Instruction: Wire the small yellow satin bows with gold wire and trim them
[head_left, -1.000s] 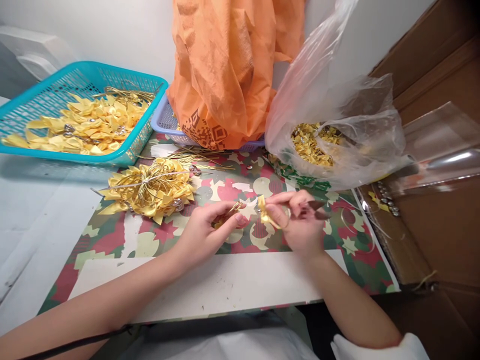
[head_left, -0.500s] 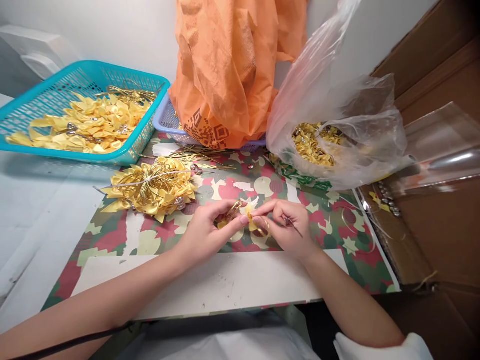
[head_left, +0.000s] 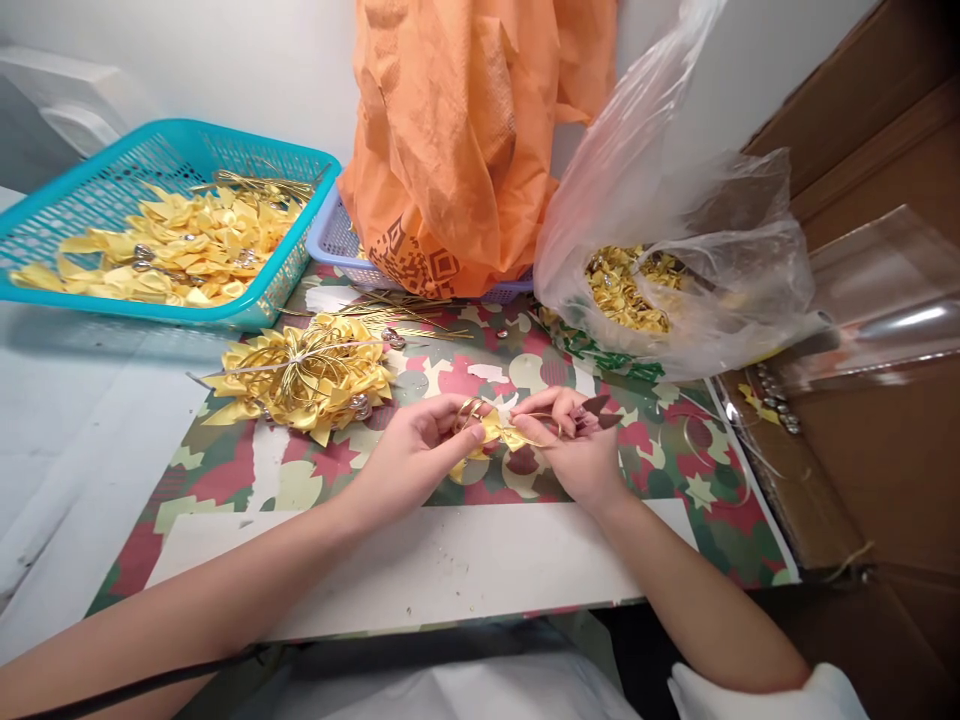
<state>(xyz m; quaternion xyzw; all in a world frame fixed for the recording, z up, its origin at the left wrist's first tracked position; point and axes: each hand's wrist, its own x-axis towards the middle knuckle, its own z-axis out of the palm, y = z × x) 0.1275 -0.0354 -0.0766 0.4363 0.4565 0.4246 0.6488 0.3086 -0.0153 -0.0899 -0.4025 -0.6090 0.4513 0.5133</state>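
A small yellow ribbon bow is stretched between my hands above the patterned table covering. My left hand pinches its left side between thumb and fingers, with gold wire loops at the fingertips. Thumb and index finger of my right hand close on its right end, where a gold wire also curves. A dark pointed tool sticks out from the curled fingers of the right hand; its kind is unclear. Left of my hands lies a bundle of yellow bows with gold wires gathered at its centre.
A teal basket of yellow bows stands at the back left. Behind are a lilac basket and an orange bag. A clear plastic bag with bows sits at right, beside cardboard. Loose gold wires lie behind the bundle.
The bow has turned and now spreads sideways between my fingertips. My right hand has rotated, so the dark tool points up and right rather than down.
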